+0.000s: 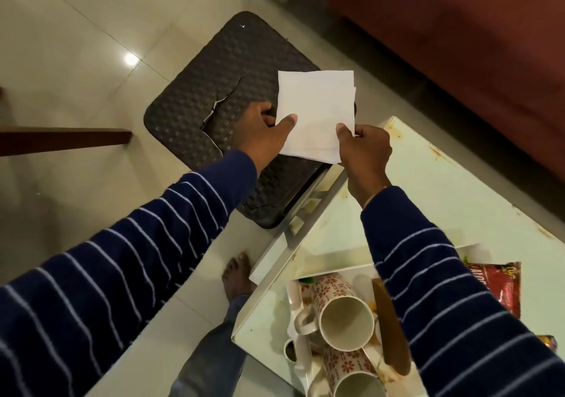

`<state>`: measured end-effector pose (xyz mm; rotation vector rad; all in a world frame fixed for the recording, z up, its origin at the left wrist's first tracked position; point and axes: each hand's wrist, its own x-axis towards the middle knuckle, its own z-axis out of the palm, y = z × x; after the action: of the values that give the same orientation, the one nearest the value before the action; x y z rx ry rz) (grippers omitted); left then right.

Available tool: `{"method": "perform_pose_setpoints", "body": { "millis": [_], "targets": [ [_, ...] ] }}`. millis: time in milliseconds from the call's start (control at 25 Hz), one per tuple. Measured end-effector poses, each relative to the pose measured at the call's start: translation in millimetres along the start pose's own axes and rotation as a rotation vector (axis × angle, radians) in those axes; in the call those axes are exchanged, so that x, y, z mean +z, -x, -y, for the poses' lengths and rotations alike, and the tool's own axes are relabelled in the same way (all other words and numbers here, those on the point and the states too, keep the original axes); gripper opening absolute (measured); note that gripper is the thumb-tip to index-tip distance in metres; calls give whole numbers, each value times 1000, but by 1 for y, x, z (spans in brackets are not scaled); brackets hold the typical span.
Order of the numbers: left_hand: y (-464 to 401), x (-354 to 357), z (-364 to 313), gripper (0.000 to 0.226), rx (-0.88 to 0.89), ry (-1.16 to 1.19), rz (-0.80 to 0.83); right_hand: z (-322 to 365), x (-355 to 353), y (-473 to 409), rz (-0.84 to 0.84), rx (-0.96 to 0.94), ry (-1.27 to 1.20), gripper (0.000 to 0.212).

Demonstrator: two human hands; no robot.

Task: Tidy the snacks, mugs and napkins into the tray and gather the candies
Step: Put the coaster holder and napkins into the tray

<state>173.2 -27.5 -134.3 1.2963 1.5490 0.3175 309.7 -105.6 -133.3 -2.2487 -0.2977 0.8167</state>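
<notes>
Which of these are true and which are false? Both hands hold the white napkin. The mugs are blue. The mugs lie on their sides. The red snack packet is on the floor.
1. Both hands hold the white napkin. True: the left hand and the right hand each pinch a lower corner.
2. The mugs are blue. False: the two mugs are white with a red flower pattern.
3. The mugs lie on their sides. True, in the white tray.
4. The red snack packet is on the floor. False: it lies up on the table.
</notes>
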Motion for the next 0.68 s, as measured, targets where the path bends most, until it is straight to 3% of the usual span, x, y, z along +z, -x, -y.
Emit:
{"method": "perform_pose_setpoints", "body": {
  "millis": [80,280,400,560,680],
  "targets": [
    [1,1,-2,58,-53,115,23,-2,-2,2,14,67,-111,6],
    [16,-2,2,41,-93,280,101,-12,-29,17,272,279,-518,14],
    [37,-7,7,42,-126,310,211,-26,-56,32,359,371,-764,19],
    [75,-8,9,43,-251,482,581,-57,-89,66,389,354,-843,19],
    [102,-2,6,36,-183,492,738,-89,-116,101,410,300,-773,28]
  ]
}}
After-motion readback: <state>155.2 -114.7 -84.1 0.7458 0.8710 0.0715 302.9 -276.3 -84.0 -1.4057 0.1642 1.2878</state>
